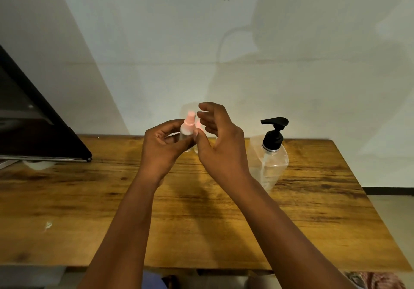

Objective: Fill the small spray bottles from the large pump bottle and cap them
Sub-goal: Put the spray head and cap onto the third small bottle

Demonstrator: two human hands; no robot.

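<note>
My left hand (pixel 162 146) grips a small clear spray bottle (pixel 187 127) with a pink sprayer top, held upright above the far middle of the wooden table (pixel 89 210). My right hand (pixel 216 136) hovers just right of it with fingers loosely spread; its thumb touches the bottle near the neck. A second pink-topped small bottle (pixel 198 125) shows partly behind the right fingers; whether it stands on the table I cannot tell. The large clear pump bottle (pixel 270 161) with a black pump head stands on the table to the right.
A dark monitor or screen (pixel 33 127) leans over the table's far left corner. A pale wall (pixel 201 42) runs right behind the table. The table's right edge drops off to a tiled floor (pixel 392 210).
</note>
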